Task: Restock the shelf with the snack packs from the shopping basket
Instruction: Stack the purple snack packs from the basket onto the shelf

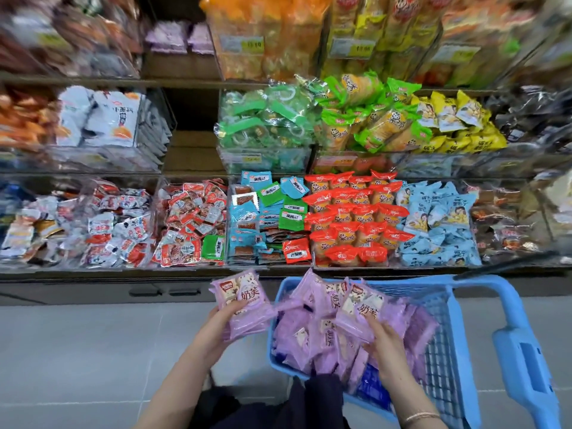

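Note:
A blue shopping basket (pixel 445 301) stands on the floor at the lower right, filled with several purple snack packs (pixel 309 335). My left hand (pixel 221 323) holds a small stack of purple packs (pixel 243 305) left of the basket, below the shelf's front edge. My right hand (pixel 387 351) is inside the basket and grips another purple pack (pixel 362 308), lifted slightly above the pile. More purple packs (pixel 178 37) of the same kind lie on an upper shelf at the back, left of centre.
The shelf (pixel 185 270) ahead holds clear bins of red, green, blue, yellow and white snack packs. A gap (pixel 192 128) with little stock sits in the middle tier, left of centre. The basket's blue handle (pixel 526 351) stands at the right. Grey tiled floor (pixel 77 351) lies at the left.

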`<action>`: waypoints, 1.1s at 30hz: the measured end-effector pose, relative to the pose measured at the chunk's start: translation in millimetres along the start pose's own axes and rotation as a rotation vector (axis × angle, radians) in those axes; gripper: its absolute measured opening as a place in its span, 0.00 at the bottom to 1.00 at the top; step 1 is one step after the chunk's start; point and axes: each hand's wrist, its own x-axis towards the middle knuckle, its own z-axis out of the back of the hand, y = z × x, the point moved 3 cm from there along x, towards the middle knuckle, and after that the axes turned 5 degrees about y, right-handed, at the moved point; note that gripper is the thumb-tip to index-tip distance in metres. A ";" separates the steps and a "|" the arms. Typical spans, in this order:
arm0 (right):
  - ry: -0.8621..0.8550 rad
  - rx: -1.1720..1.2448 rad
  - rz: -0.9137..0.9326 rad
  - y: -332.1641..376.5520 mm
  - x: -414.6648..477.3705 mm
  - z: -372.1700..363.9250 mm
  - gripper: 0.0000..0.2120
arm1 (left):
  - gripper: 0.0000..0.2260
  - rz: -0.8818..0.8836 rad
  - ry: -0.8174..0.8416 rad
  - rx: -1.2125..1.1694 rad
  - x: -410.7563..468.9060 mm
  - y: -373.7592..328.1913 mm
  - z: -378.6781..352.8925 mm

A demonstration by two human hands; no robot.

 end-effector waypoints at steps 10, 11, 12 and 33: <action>0.118 0.094 0.026 -3.6 -39.0 -196.1 0.10 | 0.37 -0.090 -0.100 0.000 -38.9 -95.7 159.5; 0.139 0.109 0.033 -3.8 -43.7 -216.9 0.10 | 0.39 -0.096 -0.111 0.001 -41.8 -105.5 174.1; 0.158 0.113 0.046 -3.4 -47.6 -236.5 0.09 | 0.41 -0.103 -0.116 0.003 -43.8 -114.9 187.0; 0.322 -0.282 0.481 205.7 30.7 -453.1 0.06 | 0.48 -0.399 -0.052 0.110 43.4 -379.5 206.2</action>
